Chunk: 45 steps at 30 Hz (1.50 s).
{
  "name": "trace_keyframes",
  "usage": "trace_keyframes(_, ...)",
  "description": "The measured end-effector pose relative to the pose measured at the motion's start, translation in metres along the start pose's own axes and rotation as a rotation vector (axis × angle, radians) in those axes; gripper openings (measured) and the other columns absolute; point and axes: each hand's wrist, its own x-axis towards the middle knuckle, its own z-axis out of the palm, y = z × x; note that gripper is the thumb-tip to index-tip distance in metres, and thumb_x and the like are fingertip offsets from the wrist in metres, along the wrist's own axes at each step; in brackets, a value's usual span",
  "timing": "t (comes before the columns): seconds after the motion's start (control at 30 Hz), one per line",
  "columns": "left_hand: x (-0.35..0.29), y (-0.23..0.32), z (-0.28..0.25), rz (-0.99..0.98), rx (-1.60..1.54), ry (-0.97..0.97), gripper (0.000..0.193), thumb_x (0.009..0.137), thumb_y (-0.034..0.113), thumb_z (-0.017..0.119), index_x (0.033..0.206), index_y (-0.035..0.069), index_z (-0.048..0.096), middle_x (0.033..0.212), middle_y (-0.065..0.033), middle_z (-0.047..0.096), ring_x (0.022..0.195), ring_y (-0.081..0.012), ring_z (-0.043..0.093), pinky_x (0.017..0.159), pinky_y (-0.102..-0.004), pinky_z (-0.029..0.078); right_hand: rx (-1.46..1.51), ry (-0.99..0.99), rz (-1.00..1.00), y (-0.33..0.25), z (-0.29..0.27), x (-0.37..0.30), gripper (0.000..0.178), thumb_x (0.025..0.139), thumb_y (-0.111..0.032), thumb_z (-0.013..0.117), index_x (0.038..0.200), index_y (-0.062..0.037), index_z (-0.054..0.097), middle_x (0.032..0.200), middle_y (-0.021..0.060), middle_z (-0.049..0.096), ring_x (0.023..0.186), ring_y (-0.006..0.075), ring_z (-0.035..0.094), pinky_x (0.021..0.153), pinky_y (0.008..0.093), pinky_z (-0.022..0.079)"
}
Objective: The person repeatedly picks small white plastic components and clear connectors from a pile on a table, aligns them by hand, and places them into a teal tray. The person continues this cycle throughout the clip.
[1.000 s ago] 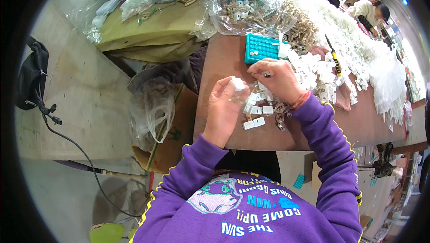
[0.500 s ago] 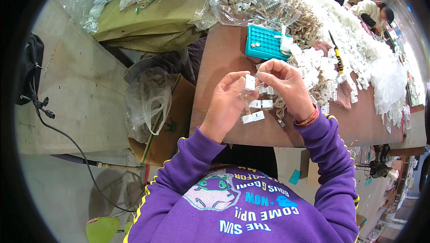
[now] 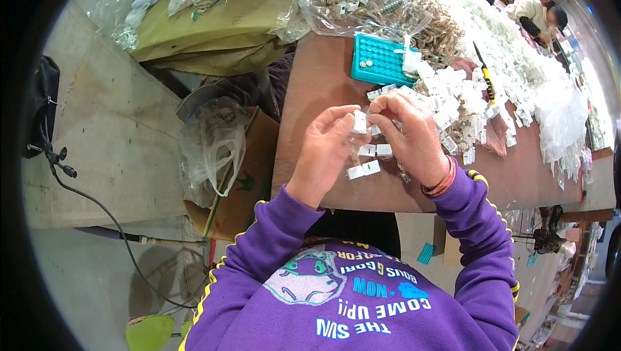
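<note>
My left hand [image 3: 317, 157] pinches a small white plastic block [image 3: 359, 122] between thumb and fingers, above the brown table. Close against the block's right side is my right hand [image 3: 417, 141], its thumb and forefinger pressed together. Whatever lies between those fingertips is too small to make out. Below the hands, several similar white blocks [image 3: 370, 168] with thin beige cords rest on the table [image 3: 304, 92]. Beyond my right hand spreads a heap of white pieces and corded parts [image 3: 446, 102].
A teal tray with rounded hollows [image 3: 381, 69] holds a few tiny round parts. A yellow-and-black cutter [image 3: 488, 84] lies on the white heap. Clear bags of cords [image 3: 349, 5] stand behind. Left of the table is a cardboard box [image 3: 249, 176]. Another person [image 3: 533, 18] sits far right.
My right hand has shifted slightly left and inward, its fingers now curled closer to the block. The left hand keeps its hold almost in place.
</note>
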Motion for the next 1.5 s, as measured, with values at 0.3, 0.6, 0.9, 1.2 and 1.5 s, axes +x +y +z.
trace_keyframes(0.3,0.000,0.000,0.000,-0.012,0.124,0.042,0.024,0.096,0.016,0.058,0.114,0.000,0.059,0.105,-0.0092,0.065,0.093,-0.0170,0.065,0.081,-0.0335,0.055,0.062,0.072,0.007,0.007,0.013,-0.008,0.009,0.082,0.001,0.063,0.090,-0.0009,0.059,0.084,0.0126,0.059,0.073,0.0280,0.062,0.064,0.0336,0.050)
trace_keyframes(0.6,-0.001,-0.001,0.001,-0.004,0.042,-0.011,0.022,0.096,0.014,0.057,0.113,0.000,0.059,0.104,-0.0101,0.064,0.091,-0.0171,0.064,0.081,-0.0323,0.054,-0.040,0.060,-0.133,0.006,0.005,-0.008,0.008,0.084,0.000,0.059,0.091,-0.0022,0.058,0.082,0.0125,0.059,0.071,0.0323,0.061,0.060,0.0369,0.050)
trace_keyframes(0.9,-0.003,-0.003,0.004,0.027,0.018,-0.012,0.023,0.098,0.016,0.054,0.115,0.001,0.056,0.108,-0.0106,0.063,0.093,-0.0173,0.063,0.083,-0.0343,0.053,-0.075,0.102,-0.163,-0.001,0.011,-0.012,0.009,0.086,-0.003,0.060,0.094,-0.0039,0.057,0.082,0.0115,0.058,0.072,0.0317,0.061,0.062,0.0375,0.051)
trace_keyframes(1.2,-0.005,-0.003,0.006,0.041,-0.005,-0.083,0.022,0.099,0.017,0.052,0.115,0.002,0.055,0.105,-0.0091,0.064,0.092,-0.0183,0.064,0.083,-0.0342,0.053,-0.120,0.078,-0.162,-0.004,0.008,-0.015,0.011,0.084,-0.002,0.064,0.094,-0.0029,0.059,0.082,0.0109,0.063,0.073,0.0306,0.063,0.062,0.0361,0.051)
trace_keyframes(1.5,-0.036,0.002,0.029,0.696,1.108,-0.075,0.018,0.084,-0.003,0.065,0.101,0.002,0.062,0.092,-0.0105,0.064,0.085,-0.0203,0.063,0.071,-0.0320,0.052,-0.081,0.140,-0.142,-0.005,-0.029,-0.023,0.015,0.082,-0.005,0.068,0.096,-0.0023,0.065,0.088,0.0120,0.067,0.078,0.0285,0.066,0.068,0.0336,0.053)
